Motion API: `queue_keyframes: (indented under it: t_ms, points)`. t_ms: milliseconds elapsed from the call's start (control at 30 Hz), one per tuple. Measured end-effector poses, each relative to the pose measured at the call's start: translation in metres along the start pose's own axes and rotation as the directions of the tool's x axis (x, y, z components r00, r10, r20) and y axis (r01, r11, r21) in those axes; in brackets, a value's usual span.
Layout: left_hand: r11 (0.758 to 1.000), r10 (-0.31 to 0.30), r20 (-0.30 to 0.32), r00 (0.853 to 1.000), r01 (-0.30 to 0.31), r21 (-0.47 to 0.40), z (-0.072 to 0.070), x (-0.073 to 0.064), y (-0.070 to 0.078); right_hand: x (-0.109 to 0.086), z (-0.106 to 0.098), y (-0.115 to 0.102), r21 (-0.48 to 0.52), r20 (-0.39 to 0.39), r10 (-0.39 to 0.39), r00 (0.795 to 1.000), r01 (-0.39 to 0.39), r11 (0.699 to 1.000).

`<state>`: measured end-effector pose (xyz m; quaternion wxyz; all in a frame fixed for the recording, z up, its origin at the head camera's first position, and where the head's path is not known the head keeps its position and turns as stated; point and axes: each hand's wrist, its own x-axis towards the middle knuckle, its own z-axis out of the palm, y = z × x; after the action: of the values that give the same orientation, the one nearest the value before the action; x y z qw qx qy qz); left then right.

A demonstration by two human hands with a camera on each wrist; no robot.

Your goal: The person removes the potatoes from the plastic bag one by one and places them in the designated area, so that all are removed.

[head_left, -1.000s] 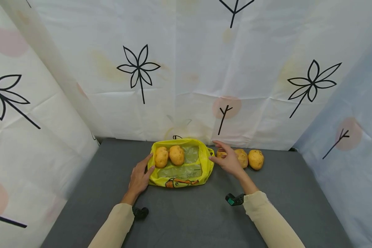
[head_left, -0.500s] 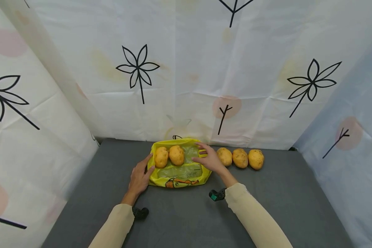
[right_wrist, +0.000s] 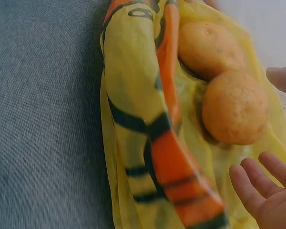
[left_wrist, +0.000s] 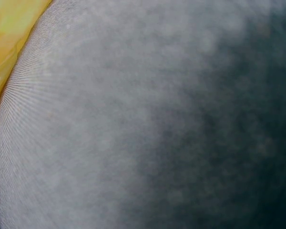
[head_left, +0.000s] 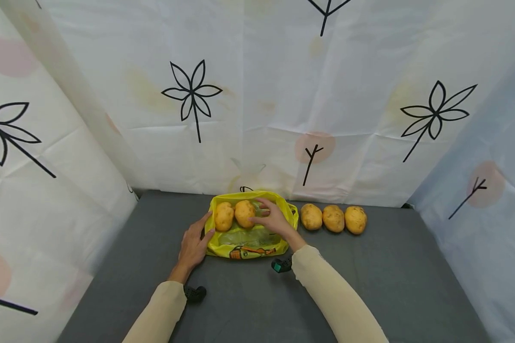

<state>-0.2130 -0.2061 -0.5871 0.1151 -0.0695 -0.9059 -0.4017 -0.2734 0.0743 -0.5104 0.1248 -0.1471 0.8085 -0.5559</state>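
A yellow plastic bag (head_left: 245, 253) with a carrot print lies with its mouth wide on the grey table. Inside it, toward the left, two potatoes sit side by side: the left potato (head_left: 224, 217) and the right potato (head_left: 244, 214). My left hand (head_left: 193, 244) rests along the bag's left side, thumb and fingertips at the rim. Over the bag's right half, my right hand (head_left: 273, 219) reaches in with spread fingers, fingertips right by the right potato. The right wrist view shows those fingers (right_wrist: 250, 183) apart from the potato (right_wrist: 236, 107) and holding nothing.
Three more potatoes (head_left: 334, 218) stand in a row on the grey table (head_left: 249, 305), right of the bag. White fabric (head_left: 266, 95) printed with plants hangs close behind and at both sides. The left wrist view shows mostly blurred table and a strip of yellow bag (left_wrist: 7, 36).
My right hand has moved left from the row of potatoes, over the bag's right rim, to the right potato inside. The left hand and the potatoes have stayed in place.
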Motion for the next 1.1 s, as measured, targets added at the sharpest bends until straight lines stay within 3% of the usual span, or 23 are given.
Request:
queue_keyframes:
  t_ms: [333, 567, 700, 1100]
  points:
    - [1.0, 0.006, -0.001, 1.0, -0.006, 0.003, 0.001, 0.001, 0.0, 0.015, 0.017, 0.001, -0.035, 0.022, -0.02, 1.0, 0.021, 0.999]
    - [1.0, 0.019, -0.007, 1.0, -0.019, 0.006, 0.001, 0.001, 0.0, 0.021, 0.024, 0.003, -0.197, 0.011, -0.069, 0.998, 0.07, 0.978]
    - [1.0, 0.031, -0.009, 0.999, -0.031, 0.007, 0.002, 0.001, -0.001, 0.019, 0.026, 0.003, -0.236, 0.007, -0.103, 0.995, 0.101, 0.966]
    - [1.0, 0.009, 0.007, 1.0, -0.009, 0.006, 0.001, 0.001, -0.001, 0.01, 0.029, 0.011, -0.156, -0.095, -0.128, 0.987, 0.113, 0.981]
